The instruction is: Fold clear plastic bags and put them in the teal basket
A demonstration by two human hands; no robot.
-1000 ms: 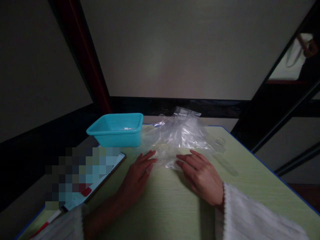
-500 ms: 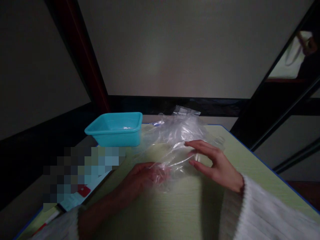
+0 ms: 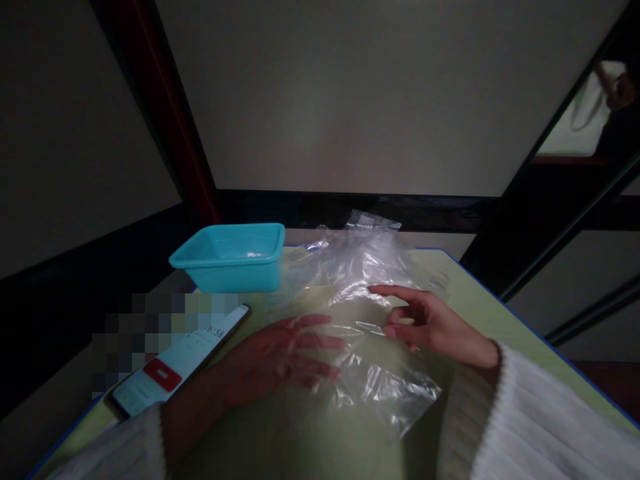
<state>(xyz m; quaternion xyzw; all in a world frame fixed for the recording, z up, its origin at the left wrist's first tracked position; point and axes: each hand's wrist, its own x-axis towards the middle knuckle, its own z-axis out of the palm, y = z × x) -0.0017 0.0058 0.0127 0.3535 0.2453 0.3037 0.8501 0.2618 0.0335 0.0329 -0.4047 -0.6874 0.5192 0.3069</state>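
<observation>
A clear, crinkled plastic bag (image 3: 395,387) is spread over the middle of the pale green table, with a bunched heap of clear plastic (image 3: 373,250) behind it. My left hand (image 3: 280,357) lies with fingers stretched and apart, seen through a thin layer of the bag; whether it is inside or just underneath is unclear. At the bag's right side, my right hand (image 3: 430,323) pinches the film between thumb and bent fingers, its index finger pointing out over the plastic.
A turquoise plastic basin (image 3: 233,270) stands at the table's back left. A phone with a lit screen (image 3: 185,363) lies by my left forearm, partly blurred out. The table's blue edge (image 3: 530,320) runs down the right, and a wall panel (image 3: 340,100) rises behind.
My left hand has opened from a loose grip and spread its fingers under the film. The bag's near part has unfolded toward me. My right thumb and fingers have closed on the plastic.
</observation>
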